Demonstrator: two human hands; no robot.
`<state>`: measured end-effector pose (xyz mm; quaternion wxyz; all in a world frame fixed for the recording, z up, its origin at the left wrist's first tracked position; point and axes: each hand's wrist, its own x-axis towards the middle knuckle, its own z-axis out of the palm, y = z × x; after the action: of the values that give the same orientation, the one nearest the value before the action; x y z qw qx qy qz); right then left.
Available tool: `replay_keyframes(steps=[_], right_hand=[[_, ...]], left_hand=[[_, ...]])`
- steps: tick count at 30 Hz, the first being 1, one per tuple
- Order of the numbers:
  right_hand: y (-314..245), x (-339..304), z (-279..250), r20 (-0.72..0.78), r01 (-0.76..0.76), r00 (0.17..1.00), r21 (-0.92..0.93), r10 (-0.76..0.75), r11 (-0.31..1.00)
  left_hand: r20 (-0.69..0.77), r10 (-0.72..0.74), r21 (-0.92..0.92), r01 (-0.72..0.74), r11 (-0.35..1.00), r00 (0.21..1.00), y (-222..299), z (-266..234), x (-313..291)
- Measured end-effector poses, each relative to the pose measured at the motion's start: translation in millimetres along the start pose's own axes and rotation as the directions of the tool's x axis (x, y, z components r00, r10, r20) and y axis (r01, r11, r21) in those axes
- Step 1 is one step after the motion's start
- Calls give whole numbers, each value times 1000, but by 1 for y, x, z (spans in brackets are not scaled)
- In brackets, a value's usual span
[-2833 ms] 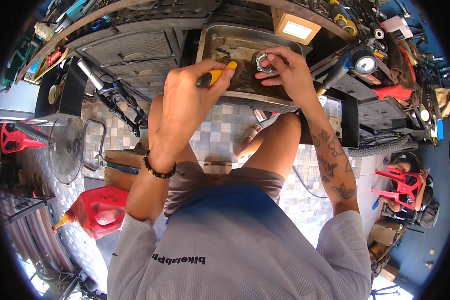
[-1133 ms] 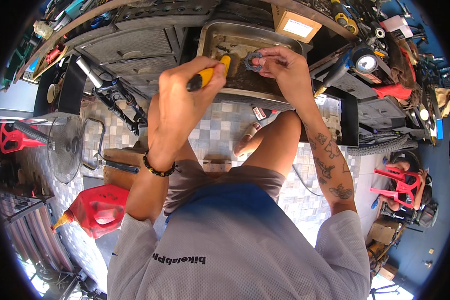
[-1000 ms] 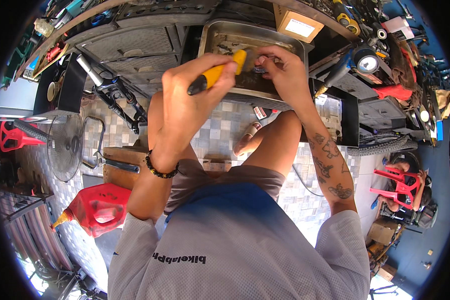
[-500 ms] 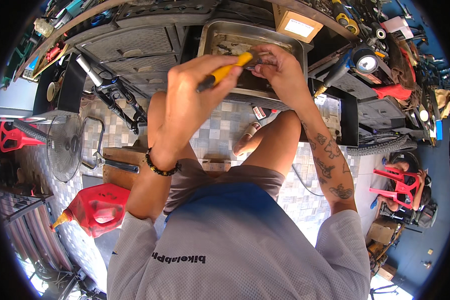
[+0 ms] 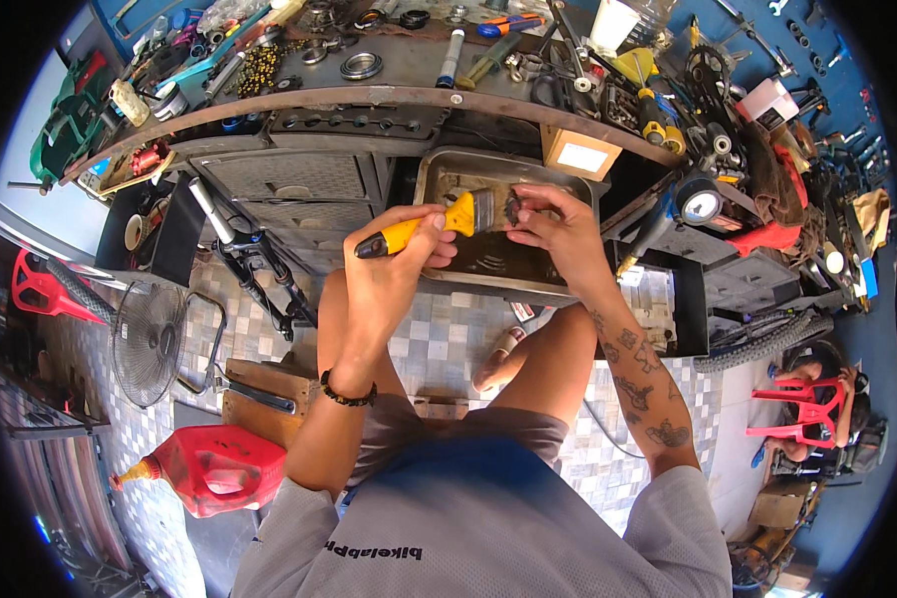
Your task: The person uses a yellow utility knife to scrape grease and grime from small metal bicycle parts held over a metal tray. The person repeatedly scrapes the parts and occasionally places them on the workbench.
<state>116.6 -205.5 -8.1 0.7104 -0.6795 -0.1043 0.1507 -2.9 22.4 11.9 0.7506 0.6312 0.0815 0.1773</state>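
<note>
While a red fuel can (image 5: 209,466) is seen on the tiled floor below, a yellow-handled brush (image 5: 424,227) is gripped by the left hand (image 5: 394,269). Its bristles are pressed against a small dark metal part (image 5: 515,207) pinched in the right hand (image 5: 563,234), above a metal tray (image 5: 448,169) beneath the cluttered workbench (image 5: 389,100).

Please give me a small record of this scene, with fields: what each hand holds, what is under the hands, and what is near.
left hand: left hand grips a yellow-handled brush, bristles toward the part
right hand: right hand pinches a small dark metal part
below hands: metal tray, dirty inside
behind: cluttered workbench
floor: red fuel can, fan
</note>
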Motion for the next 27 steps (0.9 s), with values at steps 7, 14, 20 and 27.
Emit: replay_keyframes(steps=[7, 14, 20, 27], right_hand=[[5, 7, -1, 194, 171, 976, -381, -103, 909], [-4, 1, -8, 90, 114, 991, -181, -99, 977], [-4, -4, -6, 41, 99, 995, -190, -93, 977], [-8, -1, -10, 91, 37, 996, -413, 0, 910]], left_hand=[[111, 387, 300, -402, 865, 915, -2, 15, -7], [218, 497, 363, -542, 758, 840, 2, 15, -3], [184, 533, 397, -559, 728, 826, -1, 17, -3], [260, 506, 419, -568, 709, 823, 5, 11, -9]])
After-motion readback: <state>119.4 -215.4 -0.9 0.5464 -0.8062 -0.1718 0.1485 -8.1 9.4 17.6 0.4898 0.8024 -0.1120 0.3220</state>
